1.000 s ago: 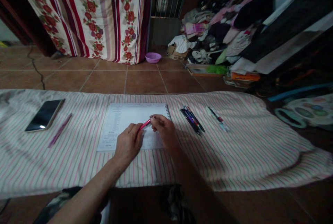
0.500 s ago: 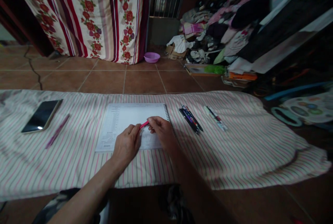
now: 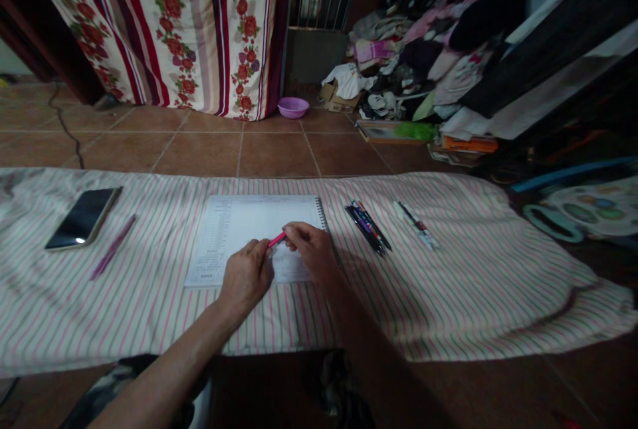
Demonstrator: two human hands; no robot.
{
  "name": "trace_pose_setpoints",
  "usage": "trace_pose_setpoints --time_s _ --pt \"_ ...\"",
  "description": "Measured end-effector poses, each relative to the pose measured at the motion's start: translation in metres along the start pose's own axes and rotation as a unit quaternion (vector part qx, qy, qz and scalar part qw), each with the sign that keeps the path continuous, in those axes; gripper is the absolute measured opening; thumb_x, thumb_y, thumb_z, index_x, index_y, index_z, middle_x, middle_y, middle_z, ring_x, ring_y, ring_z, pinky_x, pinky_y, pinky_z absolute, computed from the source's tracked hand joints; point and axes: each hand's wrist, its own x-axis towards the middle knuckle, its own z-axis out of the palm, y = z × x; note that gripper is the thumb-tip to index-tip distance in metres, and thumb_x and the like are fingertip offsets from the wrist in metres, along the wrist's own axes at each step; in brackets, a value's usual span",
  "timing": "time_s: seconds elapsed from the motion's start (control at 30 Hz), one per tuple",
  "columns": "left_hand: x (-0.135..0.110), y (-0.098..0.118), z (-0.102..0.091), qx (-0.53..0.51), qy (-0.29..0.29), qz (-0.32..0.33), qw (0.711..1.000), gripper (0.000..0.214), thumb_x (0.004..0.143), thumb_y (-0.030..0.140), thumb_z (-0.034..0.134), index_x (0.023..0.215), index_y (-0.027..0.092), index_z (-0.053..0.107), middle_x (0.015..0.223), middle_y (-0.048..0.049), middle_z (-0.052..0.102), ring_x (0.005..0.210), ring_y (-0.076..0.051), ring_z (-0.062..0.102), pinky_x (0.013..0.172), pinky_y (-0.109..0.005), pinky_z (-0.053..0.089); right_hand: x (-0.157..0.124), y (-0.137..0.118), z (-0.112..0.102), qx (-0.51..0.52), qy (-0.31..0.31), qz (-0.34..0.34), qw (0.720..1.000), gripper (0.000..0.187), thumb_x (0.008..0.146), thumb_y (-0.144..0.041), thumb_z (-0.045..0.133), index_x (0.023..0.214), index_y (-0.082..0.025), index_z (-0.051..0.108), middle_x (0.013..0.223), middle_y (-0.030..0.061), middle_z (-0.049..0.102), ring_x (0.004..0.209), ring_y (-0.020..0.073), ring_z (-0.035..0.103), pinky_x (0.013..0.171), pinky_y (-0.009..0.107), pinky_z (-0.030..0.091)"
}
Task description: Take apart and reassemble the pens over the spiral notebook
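Between my two hands is a slim bright pink pen, held at a slant above a white spiral notebook. My left hand is closed round the pen's lower left end. The thumb and fingers of my right hand pinch its upper right end. Printed lines run down the notebook's left side, and its coil binding is on the right. Part of the page lies hidden under my hands. Right of the notebook lies a bunch of dark pens, with a few lighter pens farther right.
A striped cloth covers the low table. On its left lie a smartphone and a purple pen. Beyond the table, a purple basin stands on the tiled floor by a floral curtain. Clothes are heaped at the back right.
The camera view has shifted slightly. Both hands keep hold of the pink pen in nearly the same place over the notebook.
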Motion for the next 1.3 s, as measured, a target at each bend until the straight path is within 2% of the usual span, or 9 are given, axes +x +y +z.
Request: trace_pose_setpoints --time_s 0.53,0.73,0.87,1.03,1.1,1.2,1.3 --pt "0.0016 -0.0051 0.0006 -0.094 0.031 -0.004 0.995 0.029 0.089 0.026 0.036 0.093 0.016 0.063 0.078 -0.0052 0.065 0.071 -0.017 0.061 0.066 -0.028 0.045 -0.0003 -0.0020 0.0004 0.017 -0.004 -0.012 1.000 0.025 0.074 -0.039 0.058 0.076 -0.016 0.065 0.055 -0.0013 0.056 0.053 0.0111 0.052 0.053 0.024 0.043" --pt "0.0013 -0.0039 -0.0039 -0.159 0.037 -0.048 0.985 0.028 0.087 0.026 0.039 0.095 0.015 0.063 0.077 -0.0052 0.065 0.069 -0.017 0.059 0.064 -0.028 0.045 -0.0022 -0.0076 -0.0022 0.106 -0.039 0.023 0.993 0.037 0.075 -0.047 0.058 0.092 -0.016 0.067 0.064 0.0010 0.061 0.060 0.0118 0.055 0.059 0.025 0.046" --pt "0.0021 -0.0036 -0.0029 -0.269 0.017 -0.106 0.957 0.027 0.084 0.030 0.043 0.092 0.014 0.064 0.061 -0.0015 0.059 0.054 -0.013 0.053 0.051 -0.024 0.041 -0.0020 -0.0061 -0.0038 0.164 -0.059 0.040 0.984 0.039 0.073 -0.045 0.063 0.100 -0.017 0.067 0.067 0.0000 0.060 0.063 0.0108 0.055 0.061 0.024 0.045" --pt "0.0036 -0.0008 0.0005 -0.435 -0.026 -0.159 0.886 0.031 0.082 0.037 0.047 0.088 0.011 0.062 0.047 0.0049 0.044 0.041 -0.008 0.039 0.042 -0.021 0.032 -0.0004 -0.0012 -0.0063 0.175 -0.079 0.052 0.980 0.033 0.074 -0.040 0.064 0.099 -0.019 0.068 0.067 -0.0021 0.057 0.063 0.0085 0.051 0.062 0.022 0.043" --pt "0.0044 0.0003 -0.0004 -0.465 -0.035 -0.170 0.868 0.031 0.080 0.037 0.049 0.088 0.011 0.062 0.046 0.0059 0.042 0.040 -0.007 0.036 0.041 -0.020 0.030 0.0002 0.0000 -0.0071 0.174 -0.085 0.051 0.980 0.032 0.074 -0.038 0.064 0.100 -0.020 0.068 0.067 -0.0026 0.056 0.063 0.0081 0.050 0.062 0.022 0.042" --pt "0.0053 0.0006 -0.0039 -0.448 -0.030 -0.167 0.878 0.027 0.079 0.035 0.050 0.082 0.012 0.064 0.046 0.0056 0.042 0.041 -0.008 0.036 0.043 -0.021 0.030 0.0002 -0.0008 -0.0076 0.156 -0.081 0.041 0.983 0.030 0.074 -0.038 0.064 0.096 -0.018 0.069 0.065 -0.0031 0.055 0.061 0.0083 0.048 0.062 0.022 0.041" --pt "0.0048 0.0003 -0.0070 -0.386 -0.003 -0.141 0.912 0.025 0.080 0.033 0.049 0.071 0.014 0.063 0.049 0.0035 0.045 0.046 -0.009 0.041 0.046 -0.022 0.034 -0.0015 -0.0055 -0.0061 0.110 -0.063 0.013 0.992 0.029 0.074 -0.039 0.062 0.091 -0.017 0.069 0.062 -0.0027 0.054 0.061 0.0099 0.048 0.062 0.024 0.040"
